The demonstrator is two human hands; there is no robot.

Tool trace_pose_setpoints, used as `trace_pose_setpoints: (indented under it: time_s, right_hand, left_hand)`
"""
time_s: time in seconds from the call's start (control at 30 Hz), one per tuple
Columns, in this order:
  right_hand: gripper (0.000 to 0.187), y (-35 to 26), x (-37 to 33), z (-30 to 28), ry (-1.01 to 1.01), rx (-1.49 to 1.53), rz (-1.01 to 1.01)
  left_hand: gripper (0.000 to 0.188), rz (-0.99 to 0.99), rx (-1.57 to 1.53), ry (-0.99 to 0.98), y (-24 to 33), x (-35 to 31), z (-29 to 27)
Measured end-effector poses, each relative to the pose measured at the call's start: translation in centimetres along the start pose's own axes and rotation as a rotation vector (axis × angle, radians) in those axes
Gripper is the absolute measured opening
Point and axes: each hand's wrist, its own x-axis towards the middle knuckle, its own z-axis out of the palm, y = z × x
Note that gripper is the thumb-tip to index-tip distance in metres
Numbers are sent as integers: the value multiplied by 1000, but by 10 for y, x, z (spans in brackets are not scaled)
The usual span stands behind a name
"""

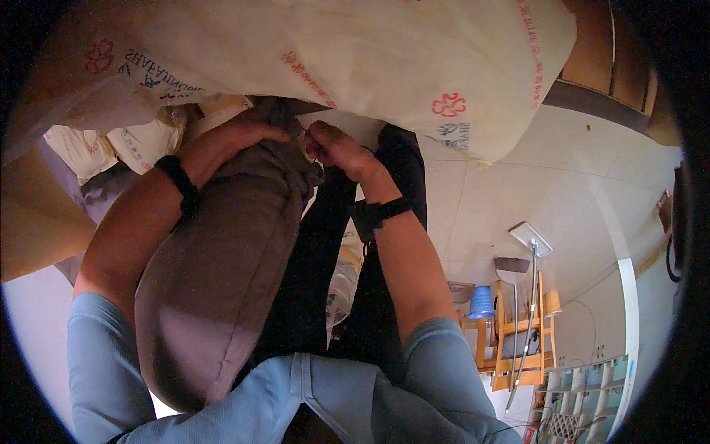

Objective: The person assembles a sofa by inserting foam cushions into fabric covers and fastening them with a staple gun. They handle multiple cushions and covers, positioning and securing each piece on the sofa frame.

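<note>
A long, stuffed brown-grey fabric cushion (222, 274) leans along my left side, from my lap up to both hands. My left hand (251, 135) grips its far end, the fingers partly hidden by the fabric. Beside it, at the cushion's right corner, my right hand (336, 152) is closed in a pinch. What lies between those fingertips is too small and dark to make out. Just beyond both hands hangs the lower edge of a large pale object in printed plastic wrapping (384, 59).
Smaller plastic-wrapped pieces (144, 140) lie at the left beyond my forearm. On the right are a wooden chair (503, 333), a flat mop (531, 238), a dustpan (512, 268), a blue basket (481, 302) and a pale rack (584, 392). Brown wooden furniture (592, 55) stands at the far right.
</note>
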Motion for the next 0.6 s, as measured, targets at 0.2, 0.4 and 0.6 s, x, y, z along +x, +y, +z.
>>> trace_pose_setpoints:
  time_s: [0.2, 0.4, 0.6]
  right_hand:
    - [32, -18, -9, 18, 80, 126, -23]
    - [32, -16, -7, 28, 106, 276, -8]
    - [25, -17, -13, 36, 152, 366, 2]
  left_hand:
    - [58, -75, -129, -93, 6, -13, -4]
    - [58, 85, -136, -58, -4, -11, 1]
    - [62, 13, -22, 215, -39, 9, -1]
